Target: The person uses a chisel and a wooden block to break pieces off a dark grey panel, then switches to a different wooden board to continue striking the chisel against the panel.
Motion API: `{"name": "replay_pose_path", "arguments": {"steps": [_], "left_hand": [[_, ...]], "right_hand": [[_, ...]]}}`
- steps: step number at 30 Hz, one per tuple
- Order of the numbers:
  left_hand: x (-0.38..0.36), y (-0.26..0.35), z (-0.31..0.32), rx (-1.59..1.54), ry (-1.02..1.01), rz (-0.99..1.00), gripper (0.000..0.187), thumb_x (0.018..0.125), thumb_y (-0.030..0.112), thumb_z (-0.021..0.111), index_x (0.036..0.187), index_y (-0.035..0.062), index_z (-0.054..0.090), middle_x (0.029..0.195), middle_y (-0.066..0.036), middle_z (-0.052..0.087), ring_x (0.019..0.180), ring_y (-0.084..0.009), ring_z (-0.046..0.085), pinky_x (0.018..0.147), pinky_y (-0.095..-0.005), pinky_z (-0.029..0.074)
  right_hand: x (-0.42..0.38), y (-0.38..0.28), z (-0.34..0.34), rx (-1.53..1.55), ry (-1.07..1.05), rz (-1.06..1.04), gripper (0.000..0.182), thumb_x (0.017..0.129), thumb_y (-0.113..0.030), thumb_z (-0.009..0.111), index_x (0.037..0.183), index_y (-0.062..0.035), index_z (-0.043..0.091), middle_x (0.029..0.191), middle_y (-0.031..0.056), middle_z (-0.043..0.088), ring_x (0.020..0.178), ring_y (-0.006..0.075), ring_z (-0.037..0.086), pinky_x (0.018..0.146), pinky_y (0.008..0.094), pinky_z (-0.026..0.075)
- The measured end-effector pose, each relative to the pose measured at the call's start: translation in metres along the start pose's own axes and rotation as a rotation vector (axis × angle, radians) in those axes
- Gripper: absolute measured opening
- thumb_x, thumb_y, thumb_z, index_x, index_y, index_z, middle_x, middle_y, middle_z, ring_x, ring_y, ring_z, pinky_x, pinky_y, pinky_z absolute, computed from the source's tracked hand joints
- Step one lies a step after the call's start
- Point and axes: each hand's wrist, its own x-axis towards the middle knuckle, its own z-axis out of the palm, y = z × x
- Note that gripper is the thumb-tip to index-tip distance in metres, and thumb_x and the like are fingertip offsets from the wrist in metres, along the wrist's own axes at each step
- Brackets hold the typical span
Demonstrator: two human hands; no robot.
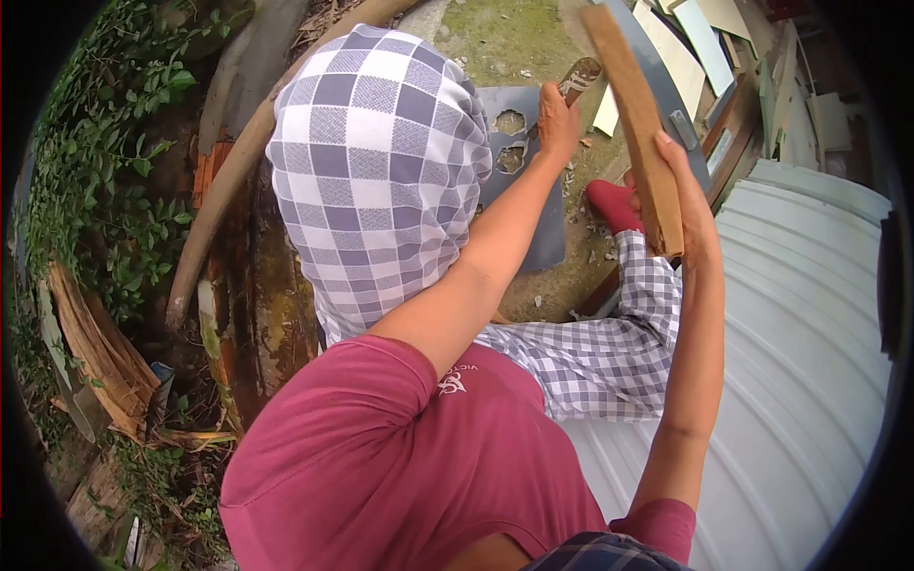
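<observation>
My left hand (557, 124) is closed around a short, round brown wooden piece (582, 78) with pale marks near its end; the rest of it is hidden by my fist. Under that hand lies a flat dark grey sheet (543, 233) with two ragged holes broken through it. My right hand (687, 195) grips a long brown wooden bar (636, 124), thumb on one side and fingers behind. The bar is raised, tilted, to the right of the sheet. My raised knee in checked trousers (376, 143) covers part of the sheet.
White ribbed metal sheeting (800, 324) lies to the right. Pale boards and offcuts (705, 43) are piled at the upper right. A long curved pole (224, 205), split wood (105, 352) and leafy plants (124, 143) are on the left. My red-socked foot (614, 205) rests near the sheet.
</observation>
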Motion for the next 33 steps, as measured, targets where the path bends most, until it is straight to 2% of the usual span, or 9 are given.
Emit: {"name": "replay_pose_path", "arguments": {"steps": [4, 13, 16, 17, 18, 20, 24, 28, 33], "left_hand": [[0.01, 0.003, -0.01, -0.063, 0.091, -0.222, 0.033, 0.084, 0.002, 0.06, 0.109, -0.0023, 0.039, 0.103, -0.027, 0.05, 0.099, -0.0426, 0.052, 0.085, -0.0453, 0.041], [-0.002, -0.001, 0.007, -0.012, 0.026, -0.034, 0.034, 0.086, 0.009, 0.059, 0.111, -0.0017, 0.039, 0.101, -0.026, 0.052, 0.096, -0.0435, 0.053, 0.082, -0.0472, 0.042], [-0.003, -0.001, 0.004, -0.01, -0.002, -0.054, 0.036, 0.083, 0.005, 0.062, 0.109, -0.0011, 0.039, 0.101, -0.026, 0.051, 0.098, -0.0432, 0.052, 0.083, -0.0466, 0.042], [-0.004, 0.001, 0.004, -0.014, -0.038, -0.08, 0.038, 0.079, 0.002, 0.064, 0.108, -0.0003, 0.039, 0.101, -0.025, 0.05, 0.099, -0.0428, 0.051, 0.083, -0.0458, 0.042], [-0.001, 0.003, 0.006, -0.023, -0.037, -0.068, 0.038, 0.079, 0.002, 0.064, 0.108, -0.0003, 0.039, 0.101, -0.025, 0.05, 0.099, -0.0428, 0.051, 0.083, -0.0458, 0.042], [-0.005, -0.002, 0.003, 0.007, -0.006, -0.067, 0.039, 0.078, 0.001, 0.065, 0.108, -0.0011, 0.039, 0.102, -0.025, 0.05, 0.099, -0.0423, 0.052, 0.084, -0.0452, 0.042], [-0.002, -0.003, 0.003, -0.008, -0.042, -0.061, 0.041, 0.078, 0.001, 0.065, 0.109, -0.0018, 0.04, 0.103, -0.025, 0.051, 0.099, -0.0415, 0.052, 0.086, -0.0446, 0.042], [-0.007, -0.007, 0.008, 0.018, -0.11, 0.009, 0.038, 0.081, 0.006, 0.062, 0.112, -0.0001, 0.041, 0.106, -0.025, 0.051, 0.101, -0.0431, 0.051, 0.086, -0.0468, 0.042], [-0.024, -0.002, 0.01, 0.088, -0.254, 0.061, 0.038, 0.075, 0.002, 0.061, 0.109, 0.0028, 0.044, 0.105, -0.022, 0.05, 0.103, -0.0411, 0.048, 0.088, -0.0474, 0.04]], "right_hand": [[0.001, 0.012, 0.0, 0.077, -0.088, 0.087, 0.062, 0.084, -0.06, 0.057, 0.104, -0.0015, 0.052, 0.073, 0.01, 0.056, 0.051, 0.0166, 0.054, 0.044, 0.0283, 0.045], [-0.039, -0.049, 0.007, 0.294, 0.046, -0.417, 0.058, 0.087, -0.057, 0.048, 0.111, -0.0047, 0.05, 0.082, 0.0078, 0.056, 0.061, 0.0142, 0.052, 0.053, 0.0252, 0.043], [-0.002, 0.0, 0.003, -0.088, 0.01, -0.032, 0.056, 0.088, -0.051, 0.054, 0.116, -0.0032, 0.048, 0.086, 0.0104, 0.057, 0.067, 0.0152, 0.057, 0.056, 0.028, 0.048], [0.01, 0.014, 0.022, -0.41, -0.002, -0.365, 0.057, 0.089, -0.05, 0.055, 0.119, -0.0014, 0.048, 0.085, 0.0103, 0.058, 0.06, 0.0171, 0.056, 0.053, 0.0294, 0.047], [0.007, 0.017, 0.022, -0.449, 0.042, -0.401, 0.056, 0.088, -0.051, 0.055, 0.115, -0.0018, 0.05, 0.079, 0.01, 0.058, 0.054, 0.0181, 0.055, 0.048, 0.0287, 0.045], [-0.018, -0.003, 0.017, 0.163, -0.114, -0.028, 0.054, 0.087, -0.052, 0.054, 0.109, -0.0023, 0.051, 0.073, 0.0099, 0.058, 0.054, 0.018, 0.054, 0.049, 0.0285, 0.045], [-0.049, -0.009, 0.019, 0.289, 0.044, -0.318, 0.063, 0.089, -0.059, 0.046, 0.115, -0.002, 0.043, 0.082, 0.0102, 0.048, 0.06, 0.0153, 0.049, 0.05, 0.0257, 0.044], [-0.076, 0.021, -0.02, 0.624, -0.135, -0.695, 0.071, 0.086, -0.061, 0.048, 0.128, -0.0044, 0.037, 0.092, 0.015, 0.044, 0.072, 0.0202, 0.049, 0.059, 0.0301, 0.046], [-0.104, 0.059, 0.002, 0.701, 0.111, -0.575, 0.075, 0.084, -0.058, 0.057, 0.133, -0.0063, 0.032, 0.098, 0.013, 0.048, 0.078, 0.0233, 0.052, 0.07, 0.0332, 0.052]]}}
